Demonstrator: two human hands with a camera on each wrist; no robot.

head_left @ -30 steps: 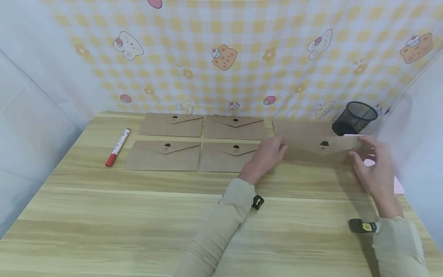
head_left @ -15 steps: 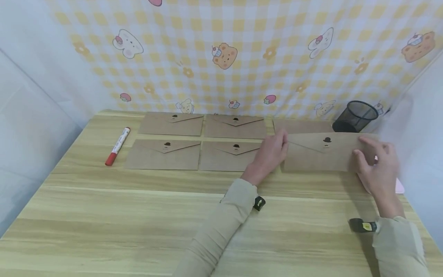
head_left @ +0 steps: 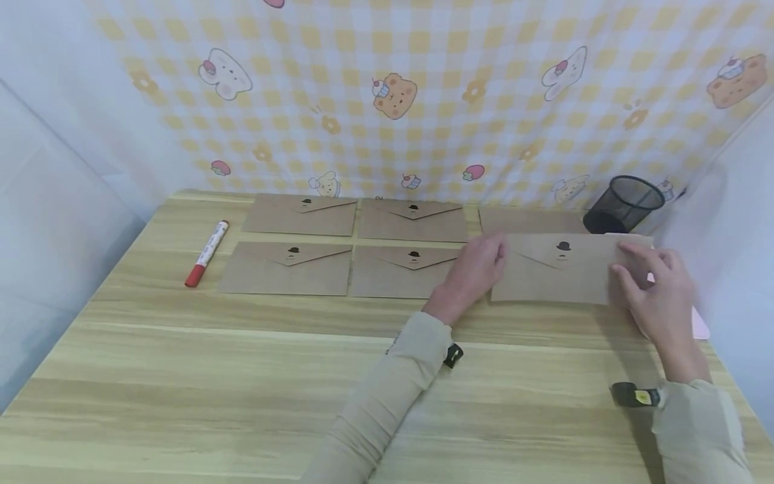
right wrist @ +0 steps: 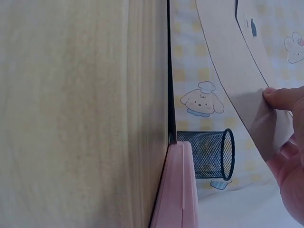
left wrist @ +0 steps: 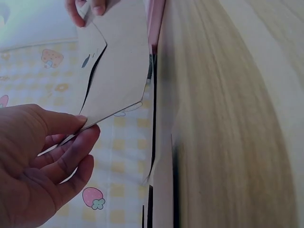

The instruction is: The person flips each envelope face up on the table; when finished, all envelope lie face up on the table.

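Note:
A brown envelope [head_left: 559, 279] with a small black hat print and a pointed flap is stretched between my two hands. My left hand [head_left: 474, 272] pinches its left end; in the left wrist view, thumb and fingers [left wrist: 71, 156] grip the corner. My right hand [head_left: 662, 292] pinches the other end, with the thumb on the flap side in the right wrist view. Both wrist views show the envelope raised off the table. Behind it, another brown envelope [head_left: 532, 220] lies at the back, partly hidden. Several matching envelopes [head_left: 287, 272] lie in two rows to the left.
A red-capped white marker [head_left: 207, 254] lies at the left of the wooden table [head_left: 242, 390]. A black mesh pen holder [head_left: 625, 204] leans at the back right. Beside my right hand is a pink case or box [right wrist: 178, 190], mostly covered. A checked curtain [head_left: 338, 81] hangs behind.
The held envelope has turned so more of its flap face shows to the head view, then shifted slightly left. Both hands keep their hold. The other envelopes and marker stay put.

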